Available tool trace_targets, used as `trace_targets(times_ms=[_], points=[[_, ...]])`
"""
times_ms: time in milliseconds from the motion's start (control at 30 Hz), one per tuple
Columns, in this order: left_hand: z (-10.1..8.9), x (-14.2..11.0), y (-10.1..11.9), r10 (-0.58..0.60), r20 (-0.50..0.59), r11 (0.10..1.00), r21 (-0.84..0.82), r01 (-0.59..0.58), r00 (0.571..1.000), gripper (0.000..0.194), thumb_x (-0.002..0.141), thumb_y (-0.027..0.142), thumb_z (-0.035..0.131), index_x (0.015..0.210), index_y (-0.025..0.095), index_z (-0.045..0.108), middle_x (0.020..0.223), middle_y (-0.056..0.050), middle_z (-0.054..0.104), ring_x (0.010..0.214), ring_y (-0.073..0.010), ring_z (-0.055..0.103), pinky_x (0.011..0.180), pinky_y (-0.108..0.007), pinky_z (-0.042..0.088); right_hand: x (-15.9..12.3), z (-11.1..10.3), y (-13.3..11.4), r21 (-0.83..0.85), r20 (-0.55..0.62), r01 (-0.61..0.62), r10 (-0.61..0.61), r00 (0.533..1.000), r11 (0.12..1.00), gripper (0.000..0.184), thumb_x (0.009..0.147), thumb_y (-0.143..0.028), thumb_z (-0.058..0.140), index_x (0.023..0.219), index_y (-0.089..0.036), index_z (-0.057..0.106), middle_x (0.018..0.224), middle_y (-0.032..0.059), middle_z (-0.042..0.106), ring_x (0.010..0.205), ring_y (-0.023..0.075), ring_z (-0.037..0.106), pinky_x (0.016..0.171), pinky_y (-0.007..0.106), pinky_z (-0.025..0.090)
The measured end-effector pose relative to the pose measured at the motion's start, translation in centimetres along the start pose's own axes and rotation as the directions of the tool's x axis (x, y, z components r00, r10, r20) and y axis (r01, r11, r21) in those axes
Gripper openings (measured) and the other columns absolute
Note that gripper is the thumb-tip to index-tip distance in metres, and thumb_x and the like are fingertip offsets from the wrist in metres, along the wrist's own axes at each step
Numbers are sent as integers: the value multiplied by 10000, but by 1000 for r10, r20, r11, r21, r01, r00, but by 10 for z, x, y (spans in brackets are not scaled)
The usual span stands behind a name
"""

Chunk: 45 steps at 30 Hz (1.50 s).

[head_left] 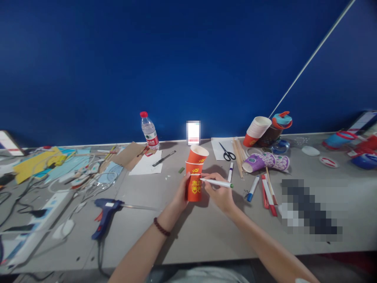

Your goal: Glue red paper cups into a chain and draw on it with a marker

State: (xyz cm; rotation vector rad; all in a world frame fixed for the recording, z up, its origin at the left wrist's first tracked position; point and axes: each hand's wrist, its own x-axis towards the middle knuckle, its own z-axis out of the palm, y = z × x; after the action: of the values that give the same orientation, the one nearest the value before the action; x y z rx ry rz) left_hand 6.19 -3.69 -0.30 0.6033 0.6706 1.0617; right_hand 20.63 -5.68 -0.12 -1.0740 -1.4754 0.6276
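Three red paper cups [193, 192] with yellow print are nested in a leaning stack in front of me. My left hand [180, 194] is wrapped round the lower left side of the stack, a dark beaded bracelet on that wrist. Between the fingers of my right hand [221, 193] is a white marker [216, 182] with a green end. Its tip points left and is at the side of the cups; whether it touches them I cannot tell. The topmost cup [198, 154] tilts to the right, its white mouth facing up.
Left of me lie a blue glue gun [107, 212], a power strip [44, 224] and tangled cables. Behind stand a water bottle [149, 131] and a phone [193, 133]. To the right are scissors [228, 153], more stacked cups [258, 127], purple cups [265, 162] and several markers [252, 189].
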Motion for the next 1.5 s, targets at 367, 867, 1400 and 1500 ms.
trace_targets(times_ms=[367,867,1400,1500], points=[[0,1,-2,5,-48,999,-38,-6,999,468,783,494,640,1000,85,703,1015,-149,721,885,-231,675,805,-307,506,1,0,-1,-17,-23,35,-36,999,999,40,850,-235,588,872,-232,621,943,70,732,908,233,695,805,386,545],[-1,2,-2,-28,-87,997,-75,22,996,427,774,468,651,962,87,702,855,-113,730,743,-200,673,716,-295,519,0,0,-4,-70,-59,25,-29,998,997,55,856,-245,587,872,-227,636,901,58,728,837,216,691,740,350,553],[-3,0,-4,-7,-88,1000,-4,7,996,498,757,559,663,955,103,696,911,-122,722,827,-210,672,785,-303,523,-1,1,-8,-55,-28,-13,12,1000,998,95,865,-277,595,921,-228,654,932,66,733,848,222,695,743,354,561],[0,-1,-2,-6,-111,1000,1,6,994,476,761,532,670,964,103,695,937,-121,723,885,-224,671,820,-317,518,-2,1,-7,-65,-31,5,-7,1000,998,98,865,-268,596,930,-229,658,949,63,731,879,222,693,783,360,553]])
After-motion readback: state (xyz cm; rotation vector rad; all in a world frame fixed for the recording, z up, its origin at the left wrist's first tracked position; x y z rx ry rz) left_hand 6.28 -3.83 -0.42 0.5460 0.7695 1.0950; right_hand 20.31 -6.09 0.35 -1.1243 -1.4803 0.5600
